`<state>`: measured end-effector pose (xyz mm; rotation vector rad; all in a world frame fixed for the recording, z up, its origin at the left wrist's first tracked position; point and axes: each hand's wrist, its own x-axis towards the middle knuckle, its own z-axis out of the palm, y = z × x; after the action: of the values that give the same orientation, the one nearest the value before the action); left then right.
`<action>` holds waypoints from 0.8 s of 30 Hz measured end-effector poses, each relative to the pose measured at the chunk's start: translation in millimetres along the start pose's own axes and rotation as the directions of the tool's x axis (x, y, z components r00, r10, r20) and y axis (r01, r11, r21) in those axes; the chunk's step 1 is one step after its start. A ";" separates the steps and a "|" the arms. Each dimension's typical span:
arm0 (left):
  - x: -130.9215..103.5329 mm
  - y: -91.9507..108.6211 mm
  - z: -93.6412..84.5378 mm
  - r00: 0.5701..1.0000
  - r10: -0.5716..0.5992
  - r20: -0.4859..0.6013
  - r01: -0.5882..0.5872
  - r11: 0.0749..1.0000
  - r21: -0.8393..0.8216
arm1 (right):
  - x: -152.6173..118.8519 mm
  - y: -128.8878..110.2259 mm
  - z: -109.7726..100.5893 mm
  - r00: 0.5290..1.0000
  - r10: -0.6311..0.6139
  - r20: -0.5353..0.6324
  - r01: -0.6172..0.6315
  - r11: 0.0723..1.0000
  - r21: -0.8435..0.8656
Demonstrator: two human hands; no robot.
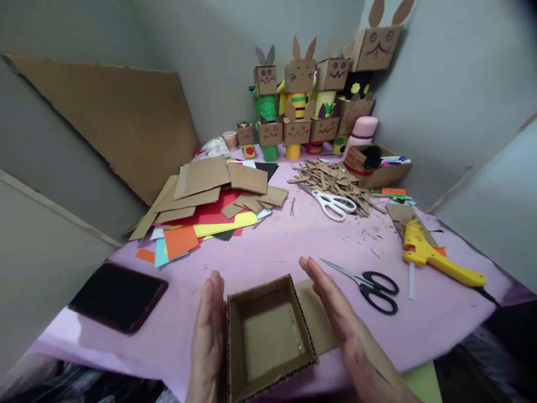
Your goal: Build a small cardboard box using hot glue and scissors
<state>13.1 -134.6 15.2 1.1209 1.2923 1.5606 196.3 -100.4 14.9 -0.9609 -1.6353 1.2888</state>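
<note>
An open-topped cardboard box [268, 341] sits at the near edge of the table, with beads of glue along its inner right wall. My left hand [207, 336] stands upright along the box's left side, fingers straight; whether it presses on the wall I cannot tell. To the right, my right hand [342, 322] is held open, fingers stretched out and apart from the box. Between that hand and the box lies a flat cardboard piece [316, 316], partly hidden. Black-handled scissors [369, 285] rest just beyond my right hand.
A yellow glue gun [436, 257] lies at the right, a dark tablet [119, 296] at the left. Behind are stacked cardboard and coloured paper [201, 182], white scissors [331, 204], cardboard scraps [331, 179], a supply box [377, 168], a pink bottle [363, 131] and several cardboard animal figures [298, 75].
</note>
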 end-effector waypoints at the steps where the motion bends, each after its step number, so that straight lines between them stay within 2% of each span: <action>1: -1.3 3.5 3.5 1.000 0.028 0.008 -0.028 0.999 0.016 | 3.1 -3.1 5.5 1.000 -0.001 0.011 0.001 1.000 -0.018; 4: -2.5 10.1 10.4 0.998 0.064 0.014 -0.065 0.994 0.092 | 9.5 -9.1 15.3 0.998 -0.034 0.044 0.041 0.986 -0.161; 6: -1.4 7.4 10.8 0.997 0.074 0.001 -0.074 0.991 0.110 | 13.0 -11.0 16.6 0.990 -0.119 0.077 0.137 0.938 -0.320; 8: -0.1 0.1 8.9 0.997 0.069 -0.018 -0.067 0.994 0.091 | 18.2 -12.9 15.8 0.970 -0.207 0.128 0.244 0.832 -0.498; 10: 0.7 -8.3 6.9 0.999 0.041 -0.034 -0.039 0.998 0.057 | 26.5 -16.0 16.0 0.937 -0.262 0.233 0.350 0.686 -0.638; 12: 1.1 -14.4 6.1 0.997 0.018 -0.069 -0.017 1.000 0.019 | 36.5 -19.8 19.5 0.888 -0.274 0.369 0.459 0.542 -0.703; 14: 1.9 -17.9 6.2 0.991 0.002 -0.134 -0.004 1.000 -0.017 | 45.6 -22.8 26.9 0.860 -0.245 0.448 0.510 0.453 -0.731; 17: 4.1 -21.4 5.2 0.977 -0.033 -0.209 0.014 0.996 -0.092 | 52.2 -23.2 40.1 0.869 -0.169 0.465 0.491 0.412 -0.768; 20: 6.4 -27.3 0.7 0.977 -0.076 -0.201 0.041 0.984 -0.176 | 51.6 -19.6 47.3 0.863 -0.124 0.489 0.495 0.400 -0.771; 24: 11.1 -41.3 -8.9 0.978 -0.118 -0.173 0.083 0.977 -0.197 | 50.3 -17.0 47.4 0.862 -0.076 0.501 0.485 0.413 -0.771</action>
<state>3.1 -120.1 -24.7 0.7955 1.2689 1.7012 132.6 -74.0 32.4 -0.9176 -2.7854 0.2648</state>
